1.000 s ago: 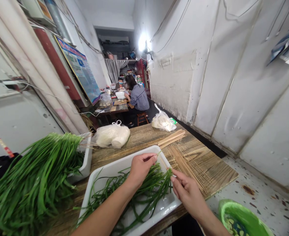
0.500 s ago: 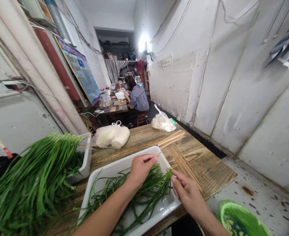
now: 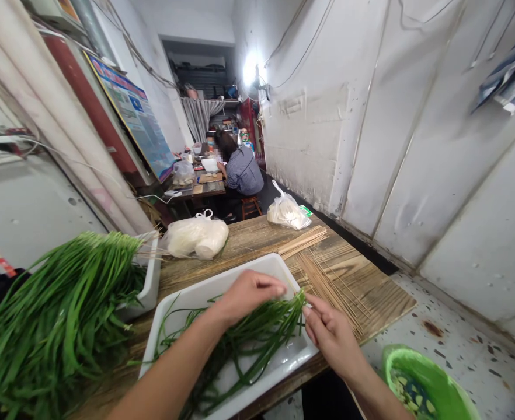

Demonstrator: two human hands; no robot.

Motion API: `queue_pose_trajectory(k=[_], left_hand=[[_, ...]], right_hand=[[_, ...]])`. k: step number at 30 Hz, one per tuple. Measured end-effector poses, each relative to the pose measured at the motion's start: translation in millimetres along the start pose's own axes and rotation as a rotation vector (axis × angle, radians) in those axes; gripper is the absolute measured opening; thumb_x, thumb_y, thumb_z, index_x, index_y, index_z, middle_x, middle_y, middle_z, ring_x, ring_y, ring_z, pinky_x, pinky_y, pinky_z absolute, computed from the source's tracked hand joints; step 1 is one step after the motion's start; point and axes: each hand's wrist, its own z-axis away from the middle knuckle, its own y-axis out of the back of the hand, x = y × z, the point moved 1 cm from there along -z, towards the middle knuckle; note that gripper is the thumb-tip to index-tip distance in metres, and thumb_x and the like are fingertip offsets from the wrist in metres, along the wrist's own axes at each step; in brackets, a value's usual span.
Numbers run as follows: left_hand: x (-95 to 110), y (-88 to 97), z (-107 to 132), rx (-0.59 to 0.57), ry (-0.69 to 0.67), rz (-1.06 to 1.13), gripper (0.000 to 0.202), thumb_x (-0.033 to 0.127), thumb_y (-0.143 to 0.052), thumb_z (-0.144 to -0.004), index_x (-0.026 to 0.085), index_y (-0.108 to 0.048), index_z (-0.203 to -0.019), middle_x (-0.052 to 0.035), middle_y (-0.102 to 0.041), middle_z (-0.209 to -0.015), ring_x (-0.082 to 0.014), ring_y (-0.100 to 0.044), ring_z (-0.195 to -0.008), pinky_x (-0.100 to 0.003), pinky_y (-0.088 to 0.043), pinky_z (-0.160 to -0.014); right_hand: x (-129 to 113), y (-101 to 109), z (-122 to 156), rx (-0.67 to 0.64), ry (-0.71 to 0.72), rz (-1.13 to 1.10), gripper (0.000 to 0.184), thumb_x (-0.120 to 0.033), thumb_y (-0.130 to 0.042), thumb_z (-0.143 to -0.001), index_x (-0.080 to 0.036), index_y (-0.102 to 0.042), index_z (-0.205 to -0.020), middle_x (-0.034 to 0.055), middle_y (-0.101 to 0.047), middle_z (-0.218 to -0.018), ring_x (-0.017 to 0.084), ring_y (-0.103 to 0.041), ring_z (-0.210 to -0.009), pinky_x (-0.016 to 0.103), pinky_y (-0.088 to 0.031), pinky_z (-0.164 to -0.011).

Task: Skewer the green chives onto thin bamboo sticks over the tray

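Plainly, our right hand (image 3: 330,328) pinches the chives (image 3: 264,333) by their ends; from it, their long axis slants leftward and toward us through the tray (image 3: 300,351). Our left hand (image 3: 249,293), its grip unclear, has dropped nearer them. Beyond the right lie sticks (image 3: 329,290).

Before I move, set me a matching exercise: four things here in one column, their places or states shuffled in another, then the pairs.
1. right hand
2. thin sticks
3. green basin
4. big leafy pile

A. low at the picture's right, beside the table
B. at the picture's far left
C. pinching green stalks
D. on the wooden tabletop, right of the white tray

Pairs: 1-C, 2-D, 3-A, 4-B
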Motion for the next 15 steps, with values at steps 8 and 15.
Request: queue_pose_trajectory(k=[8,15], left_hand=[[-46.2,20.3,-26.0,0.119,0.186,-0.738,0.022,0.022,-0.052,-0.071,0.02,-0.072,-0.081,-0.004,-0.071,-0.085,-0.0184,-0.063,-0.082,-0.025,-0.043,-0.074],[-73.3,23.1,-25.5,0.072,0.402,-0.971,0.014,0.016,-0.058,-0.063,0.012,-0.07,-0.067,-0.0157,-0.069,-0.075,-0.0274,-0.063,-0.075,-0.031,-0.043,-0.065]], right_hand=[[5.0,2.5,0.9,0.018,-0.008,0.03,0.045,-0.037,-0.047,-0.086,-0.005,-0.049,-0.119,-0.0081,-0.034,-0.048,0.008,-0.032,-0.042,0.02,-0.025,-0.04],[7.2,4.1,0.8,0.006,0.003,0.055,0.044,-0.035,-0.047,-0.087,-0.005,-0.05,-0.119,-0.0079,-0.034,-0.048,0.008,-0.033,-0.042,0.02,-0.026,-0.04]])
